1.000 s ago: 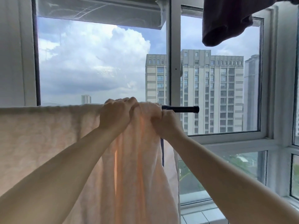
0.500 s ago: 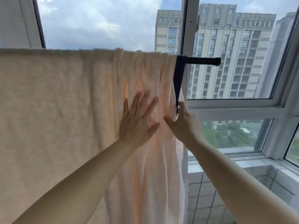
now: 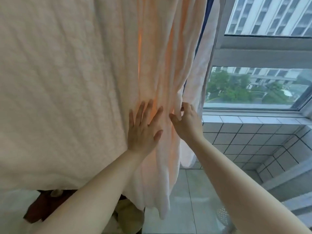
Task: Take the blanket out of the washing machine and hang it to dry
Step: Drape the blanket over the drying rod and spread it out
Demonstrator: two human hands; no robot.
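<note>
A pale pink blanket (image 3: 64, 85) hangs down in front of me and fills the left and middle of the view; its top and the rail are out of frame. Its right part is bunched into vertical folds. My left hand (image 3: 143, 130) lies flat against those folds, fingers spread and straight. Just to its right, my right hand (image 3: 184, 120) pinches the blanket's bunched right edge between thumb and curled fingers. A dark blue strip (image 3: 203, 29) runs down behind that edge.
A window (image 3: 263, 86) with a grey frame is to the right, above a white tiled ledge (image 3: 249, 132) and tiled wall. Pale floor tiles (image 3: 194, 191) lie below. A brown cloth (image 3: 45, 205) and other items sit low under the blanket's hem.
Both hands have slid down the hanging blanket, and my view has dropped with them. The rail and its black end are no longer in view. The left hand stays flat; the right keeps pinching the edge.
</note>
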